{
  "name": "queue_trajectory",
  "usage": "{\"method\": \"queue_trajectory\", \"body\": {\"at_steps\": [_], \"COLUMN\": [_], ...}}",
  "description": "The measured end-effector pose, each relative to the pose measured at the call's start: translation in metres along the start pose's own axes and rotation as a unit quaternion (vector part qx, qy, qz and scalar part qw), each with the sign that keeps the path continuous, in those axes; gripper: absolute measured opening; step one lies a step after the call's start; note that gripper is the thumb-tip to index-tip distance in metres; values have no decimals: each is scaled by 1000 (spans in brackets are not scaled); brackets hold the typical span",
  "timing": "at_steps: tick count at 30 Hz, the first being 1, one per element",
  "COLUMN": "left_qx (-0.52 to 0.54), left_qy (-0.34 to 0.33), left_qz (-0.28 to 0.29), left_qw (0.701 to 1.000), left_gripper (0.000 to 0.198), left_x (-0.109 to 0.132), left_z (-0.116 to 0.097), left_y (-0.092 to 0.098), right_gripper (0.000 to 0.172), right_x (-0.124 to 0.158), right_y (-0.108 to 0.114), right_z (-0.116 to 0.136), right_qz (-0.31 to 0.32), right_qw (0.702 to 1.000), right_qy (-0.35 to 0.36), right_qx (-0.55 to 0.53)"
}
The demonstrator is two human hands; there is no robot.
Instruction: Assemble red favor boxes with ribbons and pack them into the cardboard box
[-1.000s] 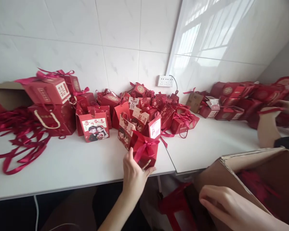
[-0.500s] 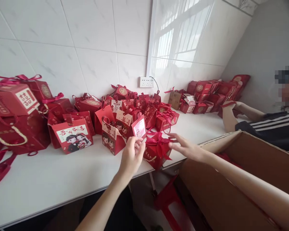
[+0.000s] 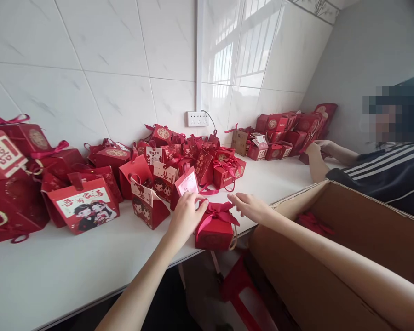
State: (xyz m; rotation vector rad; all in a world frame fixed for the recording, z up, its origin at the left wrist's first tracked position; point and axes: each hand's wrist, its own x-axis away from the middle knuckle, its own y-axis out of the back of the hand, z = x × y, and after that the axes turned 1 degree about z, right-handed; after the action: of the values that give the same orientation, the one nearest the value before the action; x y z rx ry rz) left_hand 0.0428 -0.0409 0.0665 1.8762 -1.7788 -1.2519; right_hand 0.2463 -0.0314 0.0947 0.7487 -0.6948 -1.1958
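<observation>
A small red gift box [image 3: 214,231] with a pink-red ribbon bow on top stands at the front edge of the white table [image 3: 72,266]. My left hand [image 3: 185,215] rests against the box's left top corner, fingers curled onto the ribbon. My right hand [image 3: 249,206] is at the bow's right side, fingers spread and touching or nearly touching the ribbon. Right behind the box lies a pile of red gift boxes and bags [image 3: 179,161].
An open brown cardboard box [image 3: 331,248] with red items inside stands at my right. Beyond it another person in a striped top [image 3: 386,172] reaches to a stack of red boxes [image 3: 290,131] by the wall. More large red boxes [image 3: 17,184] stand at left; a red stool [image 3: 241,285] is under the table.
My right hand left the cardboard box and came to the gift box's bow. The gift box turned upright near the edge. My view swung right.
</observation>
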Motion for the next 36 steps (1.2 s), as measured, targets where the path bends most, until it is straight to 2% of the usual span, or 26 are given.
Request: {"method": "queue_trajectory", "body": {"at_steps": [4, 6, 10, 14, 18, 23, 26, 29, 31, 33, 36], "left_qx": [-17, -12, 35, 117, 149, 155, 155, 121, 65, -5, -74], "left_qy": [-15, 4, 62, 110, 138, 151, 172, 165, 124, 77, 38], "left_qz": [-11, -22, -20, 5, -1, -13, 8, -6, -28, -1, 84], "left_qw": [1000, 1000, 997, 987, 979, 976, 973, 979, 990, 997, 993], "left_gripper": [18, 16, 19, 27, 26, 24, 24, 25, 28, 31, 27], "left_x": [1, 3, 11, 20, 27, 31, 32, 31, 30, 31, 32], "left_z": [-3, -4, -6, -6, -6, -7, -5, -6, -13, -23, -34], "left_y": [-3, -3, 1, 3, 1, -4, -3, 6, 17, 27, 34], "right_gripper": [46, 38, 29, 31, 34, 33, 33, 38, 45, 50, 49], "right_x": [-3, -3, -4, -3, -2, 0, 2, 5, 8, 11, 16], "right_y": [-6, -10, -15, -15, -14, -10, -7, -3, -1, 1, 1], "right_z": [4, 2, -3, -7, -8, -6, -5, -3, 0, 2, 2], "right_qz": [46, 73, 133, 170, 190, 196, 191, 195, 213, 224, 212], "right_qw": [999, 993, 962, 938, 924, 928, 937, 944, 949, 959, 974], "right_qy": [10, 27, 42, 31, 15, -10, -17, -1, 3, -2, 9], "right_qx": [-20, -88, -236, -300, -331, -317, -293, -267, -232, -174, -84]}}
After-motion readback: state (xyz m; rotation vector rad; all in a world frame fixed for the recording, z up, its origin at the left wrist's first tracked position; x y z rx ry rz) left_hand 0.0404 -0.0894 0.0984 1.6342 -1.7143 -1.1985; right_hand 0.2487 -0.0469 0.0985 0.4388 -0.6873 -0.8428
